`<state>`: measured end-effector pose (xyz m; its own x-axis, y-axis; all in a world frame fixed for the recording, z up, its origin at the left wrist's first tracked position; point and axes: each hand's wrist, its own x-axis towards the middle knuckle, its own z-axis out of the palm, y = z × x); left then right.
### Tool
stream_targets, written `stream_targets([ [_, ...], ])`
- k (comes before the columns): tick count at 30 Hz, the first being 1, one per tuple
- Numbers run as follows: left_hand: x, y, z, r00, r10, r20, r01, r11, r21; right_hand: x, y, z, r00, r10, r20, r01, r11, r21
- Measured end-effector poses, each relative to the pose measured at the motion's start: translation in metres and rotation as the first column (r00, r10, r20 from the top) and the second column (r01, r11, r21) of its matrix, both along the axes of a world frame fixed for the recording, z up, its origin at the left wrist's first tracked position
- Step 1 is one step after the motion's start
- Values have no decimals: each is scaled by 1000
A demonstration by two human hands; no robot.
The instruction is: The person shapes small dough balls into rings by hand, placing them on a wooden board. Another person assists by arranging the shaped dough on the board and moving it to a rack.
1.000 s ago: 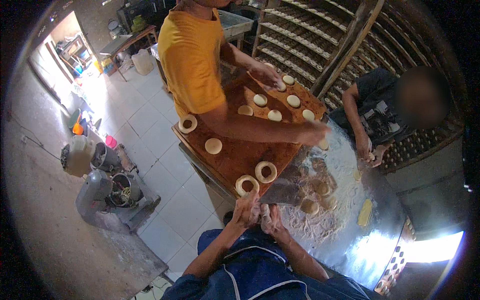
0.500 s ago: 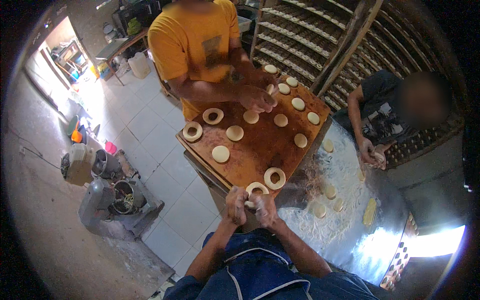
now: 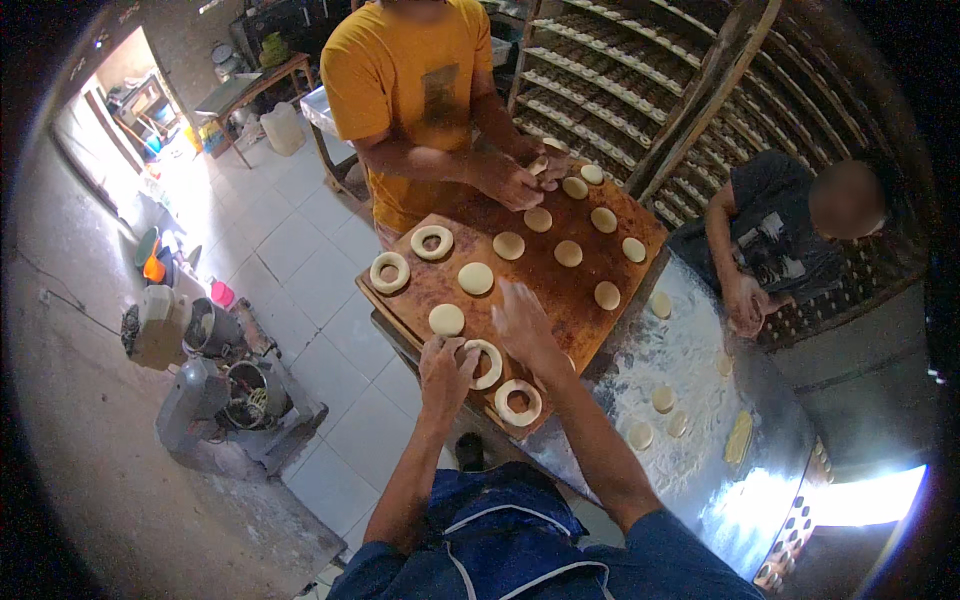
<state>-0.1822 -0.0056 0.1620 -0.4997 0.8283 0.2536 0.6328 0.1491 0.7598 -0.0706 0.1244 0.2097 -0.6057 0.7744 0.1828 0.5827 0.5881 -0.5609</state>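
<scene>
Pale dough rings (image 3: 494,366) lay at the near end of the board (image 3: 560,310), left hand (image 3: 446,378) curled at one, grip unclear, right hand (image 3: 525,325) outstretched, unclenched; arranging seemed underway, next calling for gentle spacing

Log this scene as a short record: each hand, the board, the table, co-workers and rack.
Left hand: beside a dough ring, contact unclear
Right hand: over the board, fingers extended, nothing visible in its grip
Board: brown, holds rings and flat discs
Table: floured, more discs on it
Co-workers: one in orange, hands together; one in dark shirt
Rack: tiered, beyond the board
</scene>
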Motion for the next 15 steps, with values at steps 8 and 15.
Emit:
stream_targets([
  [8,-18,28,23,983,82,-166,-50,981,185,-52,74,-68,990,137,19,-137,961,241],
  [15,-54,83,26,852,-383,-357,352,924,-150,-24,85,-88,892,63,-448,-152,974,-166],
])
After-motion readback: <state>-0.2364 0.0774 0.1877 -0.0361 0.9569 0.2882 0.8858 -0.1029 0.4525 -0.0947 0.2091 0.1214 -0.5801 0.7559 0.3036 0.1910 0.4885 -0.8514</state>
